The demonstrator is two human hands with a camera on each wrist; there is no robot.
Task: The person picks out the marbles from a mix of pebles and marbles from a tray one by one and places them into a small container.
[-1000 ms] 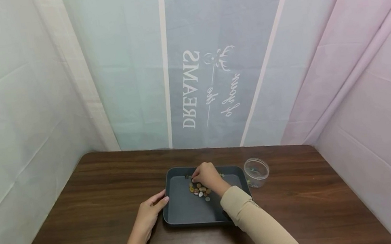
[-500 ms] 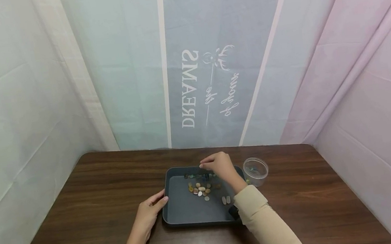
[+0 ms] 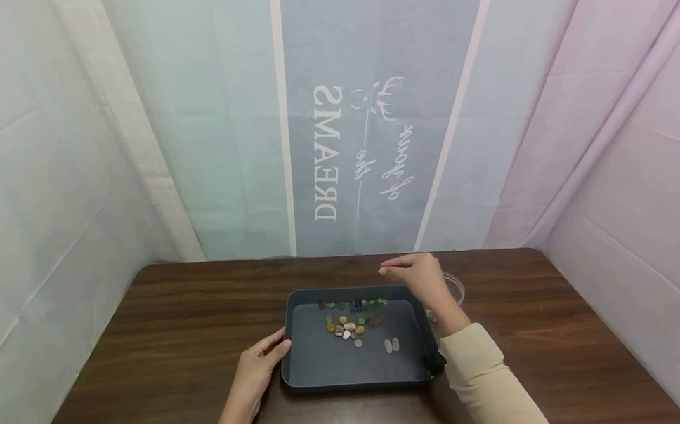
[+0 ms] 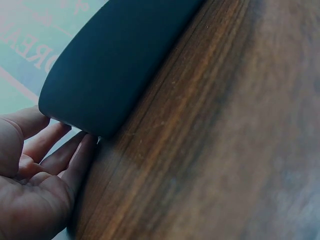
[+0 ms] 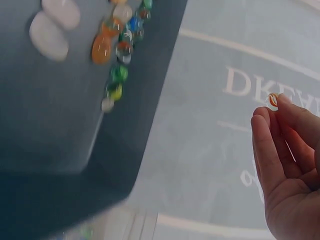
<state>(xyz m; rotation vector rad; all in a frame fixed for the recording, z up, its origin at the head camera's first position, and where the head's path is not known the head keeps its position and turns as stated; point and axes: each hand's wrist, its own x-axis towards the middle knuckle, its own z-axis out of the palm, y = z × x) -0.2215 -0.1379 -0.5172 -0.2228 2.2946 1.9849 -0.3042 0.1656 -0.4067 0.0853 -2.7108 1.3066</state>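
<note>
A dark grey tray (image 3: 327,365) holds small stones and marbles. My left hand (image 3: 255,378) rests at the tray's left side, its fingertips touching the outer wall in the left wrist view. Above the tray's far right corner, my right hand (image 3: 423,279) pinches a clear marble (image 5: 273,101) with an orange and white swirl between thumb and fingertips. Glass marbles (image 3: 358,305) lie in a row along the tray's far wall. Tan and yellow pebbles (image 3: 350,327) cluster near the middle. Two pale oval stones (image 3: 388,346) lie side by side to their right.
A clear plastic jar (image 3: 456,289) stands right of the tray, mostly hidden behind my right hand. The tray sits on a brown wooden table (image 3: 555,355). Printed cloth (image 3: 234,182) hangs behind and at both sides.
My right hand has lifted from the far part of the tray and moved right toward the jar, with the marble in its fingers. The left hand stays at the tray's edge.
</note>
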